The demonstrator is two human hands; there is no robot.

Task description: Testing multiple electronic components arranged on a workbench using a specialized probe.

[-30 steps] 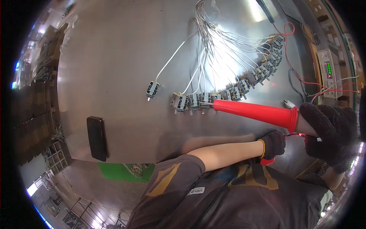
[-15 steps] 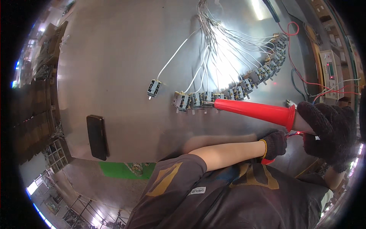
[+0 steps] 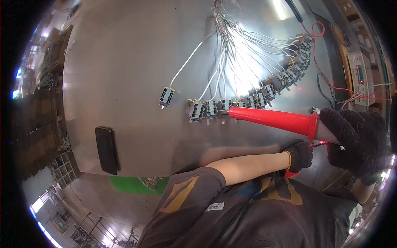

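My right hand (image 3: 356, 142), in a dark knitted glove, is wrapped round the pale rear of a red tapered test probe (image 3: 273, 120). The probe points left, its metal tip at a row of small grey-and-black switch-like parts (image 3: 211, 109); exact contact is too small to tell. White wires (image 3: 215, 78) run from these parts to a bundle at the top. One such part (image 3: 166, 97) lies apart on the left. My left hand (image 3: 300, 157), also gloved, is closed close to my body, with a red piece (image 3: 292, 174) showing below it; what it grips is mostly hidden.
A metal worktop (image 3: 132, 62) carries a black phone (image 3: 106, 150) near its front left. At the right stand a white instrument (image 3: 359, 76) with a lit display and red and white leads (image 3: 331, 87). A black-handled probe (image 3: 293, 10) lies at the top right.
The probe's tip has shifted slightly left, and the nearest parts of the row have moved a little left too. More red digits glow on the instrument. My left hand stays about where it was.
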